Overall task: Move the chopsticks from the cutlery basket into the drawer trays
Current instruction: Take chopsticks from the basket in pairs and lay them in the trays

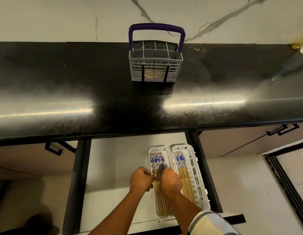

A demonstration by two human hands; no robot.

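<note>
The chopsticks point(160, 192) lie lengthwise in the left of two white drawer trays point(166, 148), blue-patterned ends pointing away from the person, bare wooden ends nearer. The right hand point(170, 181) rests on top of this bundle, fingers curled down onto the sticks; whether it pinches some or only presses them flat cannot be told. The left hand point(142, 180) sits just to its left at the tray's outer rim, fingers bent against the edge and touching the outermost sticks. Just right of the right hand, the second tray point(191, 150) holds its own row of chopsticks point(184, 173).

By the look of it, the step in hand is settling a batch into the tray. The cutlery basket point(155, 65), well beyond both hands on the black bench point(62, 82), shows something pale and wooden low behind its grid, possibly more chopsticks, so the task may not be finished. The next move would call for letting go, reaching up over the bench edge and lifting out whatever remains.

The drawer point(116, 167) is pulled open below the bench, white inside with dark sides. Behind the basket rises a marble-veined wall point(62, 17); cabinet fronts with black handles point(283, 129) flank the drawer.
</note>
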